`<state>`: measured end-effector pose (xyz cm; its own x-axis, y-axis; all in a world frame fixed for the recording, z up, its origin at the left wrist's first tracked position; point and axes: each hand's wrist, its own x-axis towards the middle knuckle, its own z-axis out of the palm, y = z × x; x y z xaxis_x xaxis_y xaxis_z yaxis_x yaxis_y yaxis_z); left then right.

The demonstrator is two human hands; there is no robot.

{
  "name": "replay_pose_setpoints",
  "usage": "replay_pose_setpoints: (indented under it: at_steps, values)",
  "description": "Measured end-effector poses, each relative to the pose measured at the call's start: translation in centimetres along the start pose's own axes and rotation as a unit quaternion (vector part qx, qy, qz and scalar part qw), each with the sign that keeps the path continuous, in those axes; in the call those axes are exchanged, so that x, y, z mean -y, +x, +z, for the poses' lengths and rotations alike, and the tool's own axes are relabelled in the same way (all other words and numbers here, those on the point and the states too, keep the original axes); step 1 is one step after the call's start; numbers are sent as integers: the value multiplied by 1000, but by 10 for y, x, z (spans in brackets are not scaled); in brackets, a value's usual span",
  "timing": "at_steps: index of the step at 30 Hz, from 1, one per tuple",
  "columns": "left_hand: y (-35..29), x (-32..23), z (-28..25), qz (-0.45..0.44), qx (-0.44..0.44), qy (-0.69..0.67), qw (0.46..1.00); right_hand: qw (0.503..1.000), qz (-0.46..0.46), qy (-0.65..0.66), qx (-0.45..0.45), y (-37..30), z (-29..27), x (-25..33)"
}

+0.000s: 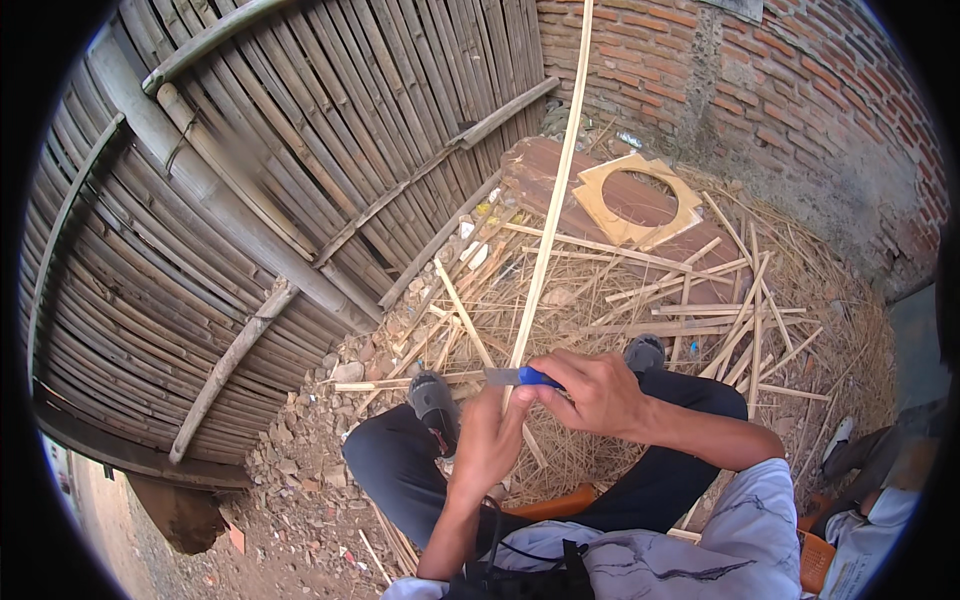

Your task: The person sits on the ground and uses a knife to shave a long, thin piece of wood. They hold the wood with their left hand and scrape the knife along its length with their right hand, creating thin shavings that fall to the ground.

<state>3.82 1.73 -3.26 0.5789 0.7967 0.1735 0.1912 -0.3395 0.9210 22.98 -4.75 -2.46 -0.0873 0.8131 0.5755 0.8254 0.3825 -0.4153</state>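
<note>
My left hand grips the lower end of a long pale bamboo strip that runs up and away toward the brick wall. My right hand is closed on a knife with a blue handle; its grey blade points left and lies against the strip just above my left hand. Both hands are over my knees, and my dark trouser legs and grey shoes rest on the ground below.
A bamboo slat fence stands at the left. A brick wall rises at the back right. Cut bamboo strips and shavings litter the ground ahead, with a plywood piece with a round hole on a brown board. Small stones lie at the left.
</note>
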Motion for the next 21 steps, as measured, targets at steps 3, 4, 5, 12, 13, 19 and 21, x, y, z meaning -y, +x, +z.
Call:
replay_pose_setpoints:
  at_steps: [3,4,5,12,13,19,21]
  values:
    - [-1,-12,-1,-12,3,21,1000,1000,2,-20,3,0,-3,1]
    - [0,-11,-1,-9,1,22,1000,1000,1,-26,4,0,-4,2]
    - [-1,-10,0,-6,0,23,1000,1000,2,-25,-1,0,-5,2]
    - [-1,-12,-1,-17,-2,39,999,999,-2,-29,-27,4,-8,1]
    - [-2,-12,-2,-18,-3,39,999,999,0,-30,-20,4,-9,2]
    - [-2,-12,-4,-19,2,61,998,997,10,-54,-50,4,-11,-3]
    - [-12,-10,-10,-62,20,73,995,987,75,-90,-114,18,-35,-36]
